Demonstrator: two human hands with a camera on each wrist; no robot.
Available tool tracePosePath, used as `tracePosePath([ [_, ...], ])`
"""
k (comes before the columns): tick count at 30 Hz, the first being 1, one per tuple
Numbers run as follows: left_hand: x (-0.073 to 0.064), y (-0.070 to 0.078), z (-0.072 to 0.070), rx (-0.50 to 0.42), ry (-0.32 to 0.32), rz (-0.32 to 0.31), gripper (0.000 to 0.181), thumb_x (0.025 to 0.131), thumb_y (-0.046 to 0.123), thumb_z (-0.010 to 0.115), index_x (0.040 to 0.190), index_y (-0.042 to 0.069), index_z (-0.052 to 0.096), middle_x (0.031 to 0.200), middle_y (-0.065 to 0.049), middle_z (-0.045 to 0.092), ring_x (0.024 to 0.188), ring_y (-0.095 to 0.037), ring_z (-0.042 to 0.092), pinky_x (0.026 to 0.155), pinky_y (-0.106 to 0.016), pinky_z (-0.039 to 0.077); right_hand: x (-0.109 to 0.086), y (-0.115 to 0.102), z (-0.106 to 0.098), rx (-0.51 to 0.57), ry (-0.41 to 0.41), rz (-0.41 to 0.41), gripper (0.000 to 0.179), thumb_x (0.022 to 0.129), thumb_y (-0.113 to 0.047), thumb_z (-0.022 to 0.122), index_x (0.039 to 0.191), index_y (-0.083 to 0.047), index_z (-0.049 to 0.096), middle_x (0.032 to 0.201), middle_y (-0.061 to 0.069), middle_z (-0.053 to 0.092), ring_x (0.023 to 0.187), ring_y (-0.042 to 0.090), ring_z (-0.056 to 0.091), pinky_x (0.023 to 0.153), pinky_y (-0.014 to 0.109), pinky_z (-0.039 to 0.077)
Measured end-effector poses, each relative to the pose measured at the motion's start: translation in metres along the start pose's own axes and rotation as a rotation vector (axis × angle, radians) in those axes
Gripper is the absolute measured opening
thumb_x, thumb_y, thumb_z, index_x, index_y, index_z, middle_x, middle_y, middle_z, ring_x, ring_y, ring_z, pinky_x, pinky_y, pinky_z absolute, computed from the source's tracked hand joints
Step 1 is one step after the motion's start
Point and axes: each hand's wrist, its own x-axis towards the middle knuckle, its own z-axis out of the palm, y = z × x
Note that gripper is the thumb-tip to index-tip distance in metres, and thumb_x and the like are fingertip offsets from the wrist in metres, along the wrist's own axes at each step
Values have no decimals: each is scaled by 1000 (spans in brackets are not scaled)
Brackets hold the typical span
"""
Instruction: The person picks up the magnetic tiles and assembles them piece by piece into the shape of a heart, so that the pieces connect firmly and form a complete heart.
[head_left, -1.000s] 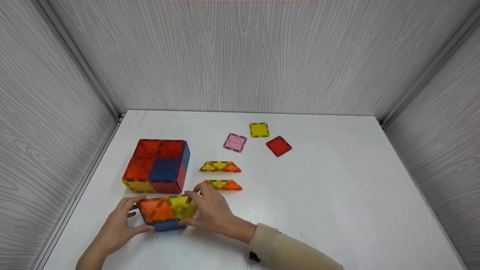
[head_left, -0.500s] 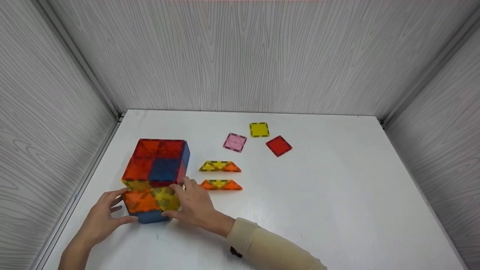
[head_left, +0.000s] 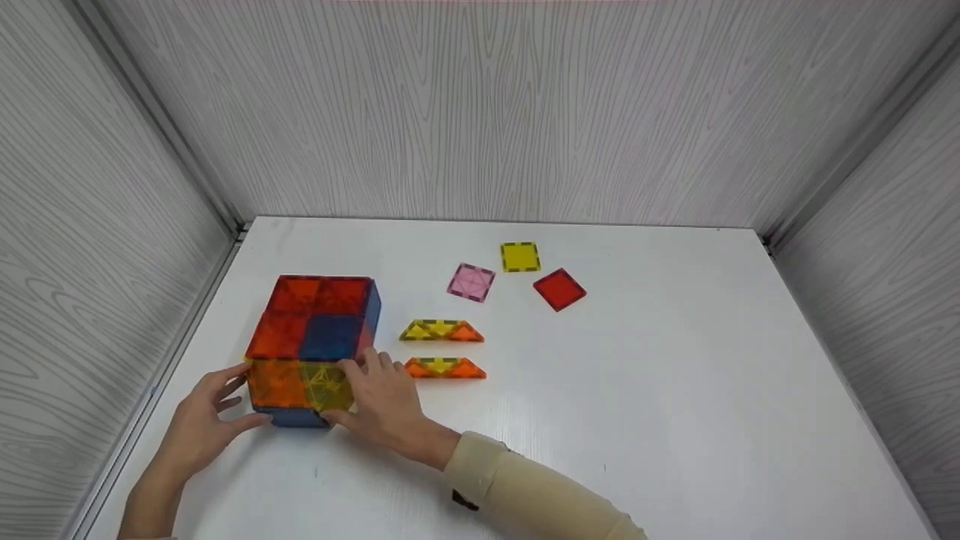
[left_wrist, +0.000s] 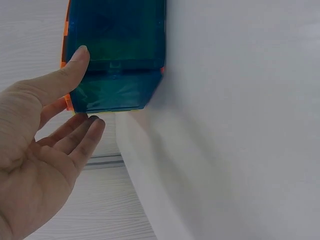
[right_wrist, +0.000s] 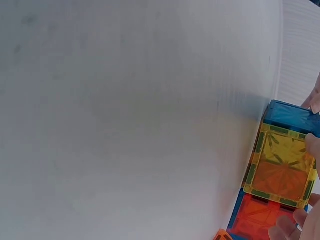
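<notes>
A small box of translucent magnetic tiles (head_left: 281,384), orange and yellow on top with a blue front side, sits flush along the front of a larger tile block (head_left: 330,337). That block's top is mostly red, with one blue square. My left hand (head_left: 202,424) grips the small box's left end, its thumb (left_wrist: 75,70) on the blue face (left_wrist: 117,40). At the right end, my right hand (head_left: 386,401) holds the box between thumb and fingers. In the right wrist view, the box's yellow end tile (right_wrist: 282,160) shows beside the right fingers (right_wrist: 287,227).
Two yellow-and-orange trapezoid tile strips (head_left: 442,331) lie just right of the block. Farther back are a pink square tile (head_left: 472,283), a yellow one (head_left: 520,256) and a red one (head_left: 559,289). Grey wood-grain panels (head_left: 480,112) wall the white table (head_left: 637,390).
Both hands have moved the small box left and away from the front edge. The gap between it and the larger block has closed.
</notes>
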Motion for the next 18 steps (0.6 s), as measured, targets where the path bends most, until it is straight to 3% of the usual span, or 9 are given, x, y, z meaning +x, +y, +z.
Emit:
tracePosePath([
  [6, -2, 3, 1, 6, 2, -10, 89, 87, 9, 86, 159, -4, 36, 157, -32, 42, 146, -54, 45, 109, -53, 47, -1, 1, 0, 33, -5, 1, 68, 90, -70, 69, 141, -29, 53, 127, -5, 56, 110, 11, 56, 86, 22, 52],
  [12, -3, 20, 6, 63, 29, -28, 97, 88, 42, 86, 159, -2, 37, 155, -35, 34, 142, -57, 38, 114, -74, 39, -9, 16, -5, 46, 37, -26, 66, 91, -68, 70, 141, -28, 55, 128, -4, 57, 109, 11, 59, 86, 20, 53],
  [15, -5, 36, 14, 86, 114, 29, 89, 88, 43, 85, 155, 0, 44, 150, -33, 39, 138, -54, 41, 111, -77, 40, -17, 30, -11, 64, 84, -65, 64, 92, -65, 70, 140, -25, 57, 124, -3, 60, 105, 12, 61, 83, 19, 53],
  [18, -4, 53, 25, 56, 215, 137, 72, 89, 29, 86, 148, 1, 54, 143, -27, 49, 131, -45, 48, 109, -72, 45, -26, 47, -20, 100, 135, -98, 61, 94, -63, 69, 139, -22, 60, 123, -2, 63, 104, 12, 62, 82, 19, 53],
])
